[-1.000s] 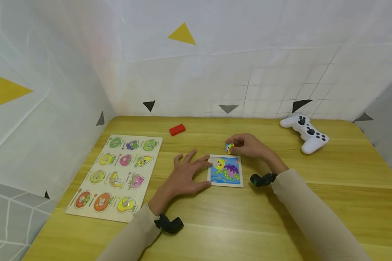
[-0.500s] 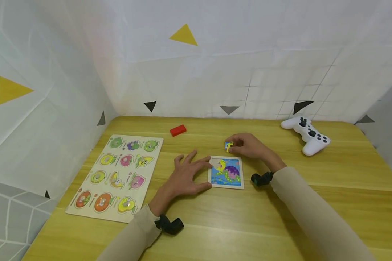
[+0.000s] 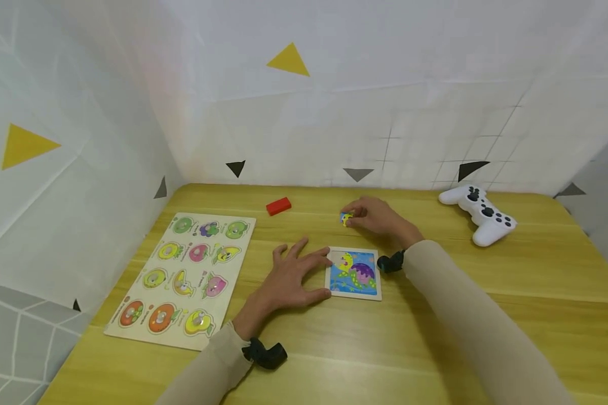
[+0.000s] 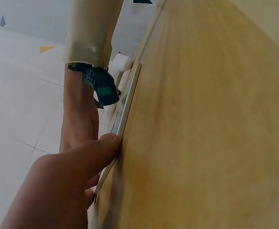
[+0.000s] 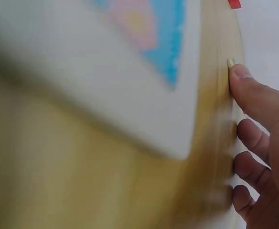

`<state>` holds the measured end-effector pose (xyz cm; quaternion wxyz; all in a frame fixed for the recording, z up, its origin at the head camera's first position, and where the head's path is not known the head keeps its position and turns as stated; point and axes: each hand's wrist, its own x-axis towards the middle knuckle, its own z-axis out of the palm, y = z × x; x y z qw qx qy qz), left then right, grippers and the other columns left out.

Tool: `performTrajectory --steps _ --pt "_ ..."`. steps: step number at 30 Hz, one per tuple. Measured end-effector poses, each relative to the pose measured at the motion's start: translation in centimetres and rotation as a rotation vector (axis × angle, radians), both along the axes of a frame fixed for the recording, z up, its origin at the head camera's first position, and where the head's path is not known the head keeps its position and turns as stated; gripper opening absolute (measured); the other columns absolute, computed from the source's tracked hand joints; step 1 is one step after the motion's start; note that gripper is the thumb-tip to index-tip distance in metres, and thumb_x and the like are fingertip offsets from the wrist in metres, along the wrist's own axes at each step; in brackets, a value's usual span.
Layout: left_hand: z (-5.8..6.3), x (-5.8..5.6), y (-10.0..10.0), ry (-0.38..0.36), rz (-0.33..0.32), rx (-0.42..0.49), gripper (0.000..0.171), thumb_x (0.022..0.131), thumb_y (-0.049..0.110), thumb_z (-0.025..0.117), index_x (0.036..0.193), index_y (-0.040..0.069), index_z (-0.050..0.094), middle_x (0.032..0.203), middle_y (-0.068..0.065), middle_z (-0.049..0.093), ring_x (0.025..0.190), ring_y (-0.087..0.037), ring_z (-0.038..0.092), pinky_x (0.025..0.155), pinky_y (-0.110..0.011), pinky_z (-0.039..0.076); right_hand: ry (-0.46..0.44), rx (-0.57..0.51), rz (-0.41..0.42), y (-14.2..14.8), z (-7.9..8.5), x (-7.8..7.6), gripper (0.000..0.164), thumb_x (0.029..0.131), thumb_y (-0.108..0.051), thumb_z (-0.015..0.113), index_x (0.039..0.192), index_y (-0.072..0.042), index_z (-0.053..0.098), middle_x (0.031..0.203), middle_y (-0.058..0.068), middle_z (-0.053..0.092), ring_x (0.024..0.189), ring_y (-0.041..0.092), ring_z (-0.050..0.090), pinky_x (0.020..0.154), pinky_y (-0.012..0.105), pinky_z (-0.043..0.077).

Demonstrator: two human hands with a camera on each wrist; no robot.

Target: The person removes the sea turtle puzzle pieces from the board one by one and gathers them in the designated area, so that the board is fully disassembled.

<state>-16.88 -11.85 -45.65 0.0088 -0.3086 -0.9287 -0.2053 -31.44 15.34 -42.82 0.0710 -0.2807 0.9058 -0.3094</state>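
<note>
In the head view a small square jigsaw puzzle [image 3: 353,273] lies on the table, showing a purple-shelled turtle on blue inside a pale frame. Its upper left corner shows a pale patch. My left hand [image 3: 289,279] rests beside it, fingers spread, with thumb and fingertips at the left edge of the frame; the left wrist view shows the thumb [image 4: 94,155] against that edge. Beyond the puzzle, my right hand [image 3: 377,216] pinches a small blue and yellow puzzle piece [image 3: 345,219] between thumb and fingers. The right wrist view shows only a sliver of this piece [image 5: 231,62].
A wooden fruit peg board [image 3: 182,278] lies on the left of the table. At the back sits a red block [image 3: 278,206]. A white game controller [image 3: 478,215] lies at the back right, near the patterned cloth wall [image 3: 415,112].
My right hand has moved left and away from me, carrying the puzzle piece farther from the frame. My left hand has kept its place at the frame's edge.
</note>
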Motion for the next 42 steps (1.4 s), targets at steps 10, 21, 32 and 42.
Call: performTrajectory --steps 10,21,32,42 --pt "-0.1 0.0 0.0 -0.004 0.005 -0.001 0.059 0.088 0.069 0.056 0.139 0.04 0.056 0.163 0.017 0.037 0.158 -0.032 0.016 0.114 -0.065 0.011 0.006 0.123 -0.037 -1.6 0.3 -2.0 0.04 0.1 -0.029 0.066 0.139 -0.02 0.065 0.083 0.007 0.068 0.083 0.024 0.059 0.095 0.055 0.038" --pt "0.1 0.2 0.2 -0.014 0.006 0.018 0.058 0.088 0.065 0.058 0.139 0.038 0.057 0.163 0.015 0.038 0.159 -0.033 0.016 0.114 -0.066 0.011 0.004 0.119 -0.07 -2.0 0.5 -2.0 0.04 0.103 -0.026 0.061 0.143 -0.021 0.061 0.061 -0.001 0.039 0.07 0.021 0.043 0.106 0.074 0.022" --pt "-0.1 0.1 0.2 0.003 0.003 0.007 0.059 0.088 0.068 0.056 0.139 0.038 0.056 0.163 0.014 0.038 0.158 -0.034 0.017 0.114 -0.066 0.012 -0.079 -0.085 -0.098 -0.9 -0.4 -1.5 0.044 0.106 -0.03 0.054 0.149 -0.018 0.054 0.116 0.015 0.066 0.096 0.028 0.055 0.089 0.048 0.045" --pt "-0.1 0.2 0.2 -0.003 0.014 -0.01 0.06 0.088 0.069 0.054 0.141 0.039 0.055 0.164 0.016 0.036 0.158 -0.033 0.016 0.114 -0.066 0.013 -0.099 -0.24 -0.128 2.2 -0.9 2.8 0.037 0.107 -0.027 0.054 0.139 -0.012 0.064 0.119 0.015 0.067 0.08 0.022 0.049 0.07 0.031 0.043"
